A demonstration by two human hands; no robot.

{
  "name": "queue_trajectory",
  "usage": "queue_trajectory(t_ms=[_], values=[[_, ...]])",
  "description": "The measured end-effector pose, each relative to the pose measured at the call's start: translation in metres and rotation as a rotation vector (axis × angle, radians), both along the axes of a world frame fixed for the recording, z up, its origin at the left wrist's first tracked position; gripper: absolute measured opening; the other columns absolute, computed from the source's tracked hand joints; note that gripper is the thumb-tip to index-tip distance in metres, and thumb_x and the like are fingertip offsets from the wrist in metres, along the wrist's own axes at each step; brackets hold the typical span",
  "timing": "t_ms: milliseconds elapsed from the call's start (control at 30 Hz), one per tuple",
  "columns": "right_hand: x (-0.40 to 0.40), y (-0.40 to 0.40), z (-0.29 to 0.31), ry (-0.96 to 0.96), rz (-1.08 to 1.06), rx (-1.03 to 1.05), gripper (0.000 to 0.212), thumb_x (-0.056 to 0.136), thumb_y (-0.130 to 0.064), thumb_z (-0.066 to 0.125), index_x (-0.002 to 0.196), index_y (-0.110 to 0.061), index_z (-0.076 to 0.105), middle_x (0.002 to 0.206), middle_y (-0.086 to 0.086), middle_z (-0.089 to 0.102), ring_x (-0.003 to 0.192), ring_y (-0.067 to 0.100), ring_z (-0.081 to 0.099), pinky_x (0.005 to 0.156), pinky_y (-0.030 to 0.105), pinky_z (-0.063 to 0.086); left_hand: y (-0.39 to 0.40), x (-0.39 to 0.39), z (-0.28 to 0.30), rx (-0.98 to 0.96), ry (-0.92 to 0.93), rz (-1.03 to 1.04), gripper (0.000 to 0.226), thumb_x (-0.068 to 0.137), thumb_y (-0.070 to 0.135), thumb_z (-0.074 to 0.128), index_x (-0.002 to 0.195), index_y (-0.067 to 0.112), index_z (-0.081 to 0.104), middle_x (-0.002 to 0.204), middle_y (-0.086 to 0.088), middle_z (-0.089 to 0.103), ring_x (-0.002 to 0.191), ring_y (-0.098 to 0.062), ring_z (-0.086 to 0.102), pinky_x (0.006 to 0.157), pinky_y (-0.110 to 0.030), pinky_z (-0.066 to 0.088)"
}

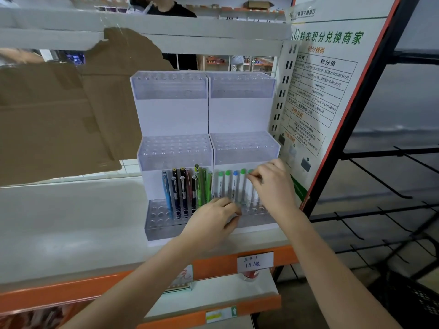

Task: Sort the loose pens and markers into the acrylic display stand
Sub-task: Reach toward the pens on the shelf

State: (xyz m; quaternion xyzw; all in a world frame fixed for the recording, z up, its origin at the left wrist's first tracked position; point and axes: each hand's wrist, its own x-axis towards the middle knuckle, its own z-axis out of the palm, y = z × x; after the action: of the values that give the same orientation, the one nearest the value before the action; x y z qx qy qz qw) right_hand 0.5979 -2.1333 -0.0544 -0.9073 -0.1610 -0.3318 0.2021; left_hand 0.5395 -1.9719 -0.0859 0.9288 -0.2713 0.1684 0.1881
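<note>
Hands at the lowest tier of a clear acrylic tiered display stand (pixel 175 148) on a white shelf (pixel 71 222).
Left hand (pixel 211 222) rests curled on the front tier, its fingers holding nothing visible; right hand (pixel 273 184) pinches a white marker with green cap (pixel 250 186), just beside four standing white markers (pixel 231 186) and upright coloured pens (pixel 185 191).
</note>
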Motion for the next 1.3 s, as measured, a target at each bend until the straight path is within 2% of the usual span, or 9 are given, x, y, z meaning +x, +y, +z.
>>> queue_trajectory(t_ms=[100, 167, 233, 367, 667, 800, 967, 1133, 1300], values=[[-0.002, -0.002, 0.006, 0.03, 0.028, -0.024, 0.015, 0.081, -0.018, 0.071, 0.072, -0.007, 0.066, 0.071, 0.001, 0.064, 0.081, 0.02, 0.052, 0.07, 0.027, 0.038, 0.003, 0.0, 0.003, 0.023, -0.012, -0.027, 0.017, 0.091, 0.019, 0.053, 0.097, 0.013, 0.067, 0.098, -0.002, 0.065, 0.093, -0.022, 0.06, 0.076, -0.034, 0.053], [-0.003, -0.003, 0.009, 0.052, 0.04, -0.002, 0.014, 0.086, -0.02, 0.064, 0.078, -0.009, 0.065, 0.076, 0.0, 0.062, 0.085, 0.016, 0.049, 0.072, 0.028, 0.039, 0.007, 0.0, 0.012, 0.028, -0.056, -0.031, 0.021, 0.09, 0.024, 0.048, 0.092, 0.015, 0.068, 0.093, 0.0, 0.066, 0.088, -0.021, 0.062, 0.07, -0.036, 0.056], [-0.004, -0.001, 0.012, 0.057, 0.043, 0.037, 0.014, 0.09, -0.02, 0.059, 0.084, -0.009, 0.064, 0.082, 0.0, 0.061, 0.087, 0.014, 0.048, 0.072, 0.026, 0.039, 0.014, 0.001, 0.026, 0.031, -0.118, -0.017, 0.031, 0.088, 0.031, 0.039, 0.088, 0.018, 0.068, 0.089, 0.003, 0.066, 0.084, -0.018, 0.063, 0.063, -0.033, 0.057], [-0.007, 0.017, 0.03, -0.011, 0.062, 0.09, 0.013, 0.091, -0.017, 0.056, 0.091, -0.007, 0.065, 0.087, 0.004, 0.064, 0.088, 0.019, 0.055, 0.069, 0.024, 0.037, 0.033, -0.002, 0.06, 0.061, -0.284, 0.0, 0.031, 0.088, 0.03, 0.04, 0.085, 0.017, 0.068, 0.085, 0.002, 0.066, 0.077, -0.019, 0.063, 0.057, -0.026, 0.052], [-0.019, 0.132, 0.072, -0.134, 0.278, 0.12, 0.012, 0.09, -0.017, 0.055, 0.088, -0.008, 0.063, 0.086, 0.004, 0.064, 0.085, 0.02, 0.055, 0.067, 0.016, 0.029, 0.137, -0.013, 0.098, 0.03, -0.403, 0.309, 0.027, 0.086, 0.028, 0.045, 0.085, 0.017, 0.069, 0.084, 0.0, 0.066, 0.079, -0.024, 0.063, 0.061, -0.028, 0.05], [-0.035, 0.21, 0.069, -0.139, 0.402, 0.167, 0.018, 0.09, -0.022, 0.049, 0.085, -0.011, 0.062, 0.084, 0.0, 0.063, 0.082, 0.018, 0.055, 0.065, 0.024, 0.038, 0.21, -0.032, 0.089, 0.015, -0.368, 0.482, 0.026, 0.086, 0.029, 0.045, 0.085, 0.018, 0.069, 0.083, 0.001, 0.065, 0.08, -0.023, 0.062, 0.061, -0.028, 0.051], [-0.051, 0.32, 0.036, -0.003, 0.546, 0.178, 0.014, 0.087, -0.021, 0.053, 0.081, -0.012, 0.062, 0.081, 0.0, 0.062, 0.078, 0.022, 0.057, 0.059, 0.033, 0.046, 0.314, -0.063, 0.06, 0.1, -0.215, 0.635, 0.004, 0.082, 0.016, 0.066, 0.085, 0.017, 0.069, 0.087, -0.001, 0.067, 0.082, -0.026, 0.063, 0.061, -0.029, 0.05], [-0.055, 0.418, -0.017, 0.317, 0.653, -0.023, 0.015, 0.093, -0.023, 0.05, 0.093, -0.015, 0.061, 0.097, 0.001, 0.06, 0.096, 0.02, 0.054, 0.069, 0.032, 0.041, 0.41, -0.086, 0.027, 0.104, 0.04, 0.766, 0.012, 0.087, 0.019, 0.06, 0.094, 0.017, 0.069, 0.098, -0.002, 0.067, 0.094, -0.026, 0.061, 0.069, -0.035, 0.051], [-0.052, 0.499, -0.057, 0.436, 0.728, -0.216, 0.013, 0.092, -0.022, 0.049, 0.09, -0.013, 0.058, 0.099, 0.004, 0.059, 0.097, 0.026, 0.054, 0.077, 0.039, 0.047, 0.491, -0.099, -0.001, 0.126, 0.235, 0.93, 0.021, 0.093, 0.025, 0.049, 0.106, 0.018, 0.064, 0.108, -0.005, 0.062, 0.103, -0.024, 0.057, 0.077, -0.036, 0.047]])
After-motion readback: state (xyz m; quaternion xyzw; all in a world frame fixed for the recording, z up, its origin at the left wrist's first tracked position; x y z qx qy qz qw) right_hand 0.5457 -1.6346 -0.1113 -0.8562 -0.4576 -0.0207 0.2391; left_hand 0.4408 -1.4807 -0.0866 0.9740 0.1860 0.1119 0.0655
